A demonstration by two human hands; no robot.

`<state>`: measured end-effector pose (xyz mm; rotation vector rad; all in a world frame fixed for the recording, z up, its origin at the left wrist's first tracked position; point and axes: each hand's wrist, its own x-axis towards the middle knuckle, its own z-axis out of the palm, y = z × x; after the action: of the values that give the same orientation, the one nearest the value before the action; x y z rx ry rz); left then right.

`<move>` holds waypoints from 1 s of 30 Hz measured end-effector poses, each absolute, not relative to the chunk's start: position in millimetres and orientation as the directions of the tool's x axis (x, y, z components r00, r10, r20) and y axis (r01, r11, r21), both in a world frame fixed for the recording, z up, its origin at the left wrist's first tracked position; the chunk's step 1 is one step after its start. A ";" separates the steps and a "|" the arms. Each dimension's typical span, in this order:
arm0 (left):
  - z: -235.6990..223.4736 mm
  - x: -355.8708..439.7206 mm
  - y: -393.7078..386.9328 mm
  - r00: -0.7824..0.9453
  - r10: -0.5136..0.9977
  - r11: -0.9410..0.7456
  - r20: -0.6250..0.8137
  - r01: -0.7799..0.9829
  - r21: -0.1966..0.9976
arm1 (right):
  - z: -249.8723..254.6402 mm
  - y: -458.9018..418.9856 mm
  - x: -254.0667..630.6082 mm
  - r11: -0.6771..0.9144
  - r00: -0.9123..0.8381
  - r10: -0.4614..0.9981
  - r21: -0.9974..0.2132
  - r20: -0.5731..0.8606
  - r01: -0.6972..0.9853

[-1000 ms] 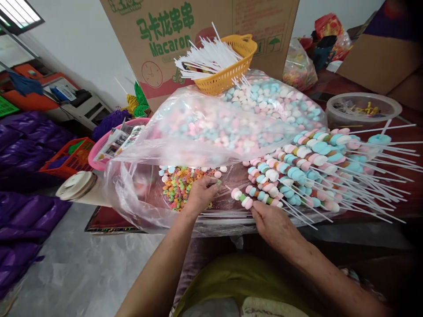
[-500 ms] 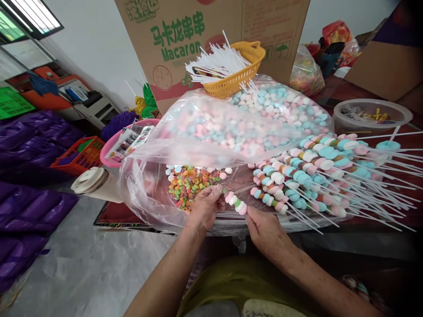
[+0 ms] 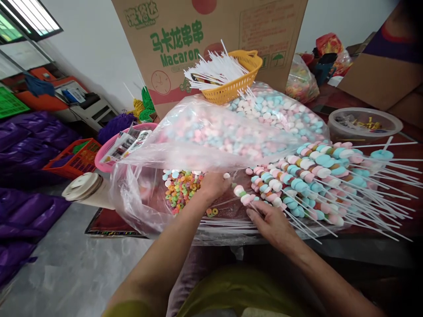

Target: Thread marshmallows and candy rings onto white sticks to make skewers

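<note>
My right hand (image 3: 273, 221) pinches a marshmallow skewer (image 3: 243, 195) near the table's front edge. Pink and white marshmallows and a green ring are threaded on it, tilted up to the left. My left hand (image 3: 216, 185) reaches over the tabletop beside the ring candies, close to a loose white marshmallow (image 3: 226, 175). Its fingers are mostly hidden behind the hand, so whether they hold anything does not show. Colourful ring candies (image 3: 181, 191) lie heaped left of it. To the right rests a pile of finished marshmallow skewers (image 3: 307, 176), sticks pointing right.
A large clear bag of marshmallows (image 3: 211, 127) fills the middle, with a yellow basket (image 3: 231, 86) of white sticks on top. Behind stands a cardboard box (image 3: 214, 26). A pink basket (image 3: 105, 152), a lidded cup (image 3: 87, 189) and a round plastic tub (image 3: 365, 121) flank it.
My left hand has moved away from the skewer's tip, up and slightly right, towards the bag's edge. The right hand keeps the skewer, now slightly lower and further right.
</note>
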<state>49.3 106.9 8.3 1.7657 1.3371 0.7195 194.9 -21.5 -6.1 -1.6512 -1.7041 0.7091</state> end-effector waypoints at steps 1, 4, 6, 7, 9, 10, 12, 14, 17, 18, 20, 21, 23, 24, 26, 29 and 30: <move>8.1 52.3 115.2 0.292 0.956 -0.155 -0.019 0.561 0.813 | -6.4 -22.6 197.2 0.032 0.028 0.997 -0.765 0.065 0.643; 5.8 54.8 127.4 0.321 0.947 -0.203 -0.011 0.626 0.753 | -8.8 -28.0 201.7 -0.031 0.096 0.995 -0.794 0.035 0.608; 4.6 49.1 125.6 0.344 0.939 -0.235 0.000 0.642 0.730 | -9.6 -30.9 202.9 -0.003 0.095 0.994 -0.837 0.059 0.547; 4.1 44.6 122.5 0.352 0.936 -0.244 0.000 0.649 0.721 | -9.5 -31.4 202.9 0.025 0.091 0.992 -0.857 0.084 0.515; 3.7 34.7 113.5 0.355 0.935 -0.244 -0.010 0.662 0.708 | -8.7 -30.2 201.5 0.090 0.091 0.985 -0.879 0.149 0.469; 3.5 30.2 108.5 0.372 0.928 -0.261 -0.010 0.671 0.695 | -8.4 -28.5 200.0 0.120 0.093 0.979 -0.882 0.181 0.456; 3.3 24.6 99.2 0.449 0.893 -0.353 0.010 0.687 0.635 | -9.0 -24.5 195.5 0.157 0.104 0.970 -0.889 0.221 0.431; 3.5 24.0 92.7 0.550 0.835 -0.481 0.034 0.697 0.532 | -11.8 -21.6 189.9 0.149 0.134 0.968 -0.912 0.215 0.383; 5.4 27.6 87.7 0.593 0.804 -0.552 0.045 0.715 0.430 | -18.9 -23.1 184.1 0.120 0.157 0.973 -0.949 0.171 0.292; 6.4 28.2 85.7 0.583 0.810 -0.543 0.059 0.710 0.449 | -20.9 -25.0 183.8 0.110 0.161 0.974 -0.957 0.157 0.270; 8.0 27.0 77.7 0.544 0.835 -0.479 0.088 0.637 0.603 | -22.5 -29.4 185.4 0.084 0.191 0.973 -0.966 0.133 0.244; 8.2 25.4 71.0 0.526 0.848 -0.401 0.064 0.557 0.727 | -21.5 -31.4 186.9 0.074 0.204 0.971 -0.967 0.126 0.244; 6.8 21.0 52.6 0.525 0.848 -0.119 -0.075 0.325 0.938 | -16.4 -34.4 189.4 0.088 0.155 0.979 -0.962 0.131 0.257; 5.3 18.9 42.2 0.547 0.822 0.054 -0.158 0.201 0.978 | -12.8 -35.2 190.1 0.115 0.078 0.987 -0.958 0.140 0.263; 2.4 15.6 24.0 0.592 0.769 0.295 -0.243 0.008 0.955 | -6.2 -35.4 189.7 0.186 -0.116 0.980 -0.949 0.161 0.256; 1.9 13.9 17.8 0.613 0.750 0.297 -0.249 0.026 0.955 | -3.2 -33.4 187.1 0.229 -0.208 0.962 -0.941 0.179 0.248; 3.0 14.4 23.0 0.573 0.785 0.204 -0.234 0.117 0.972 | -4.2 -32.4 186.2 0.211 -0.171 0.970 -0.945 0.172 0.251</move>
<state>14.4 23.0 3.0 1.3056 0.8765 0.5604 186.2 -32.4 -4.2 -1.1785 -1.6036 1.0255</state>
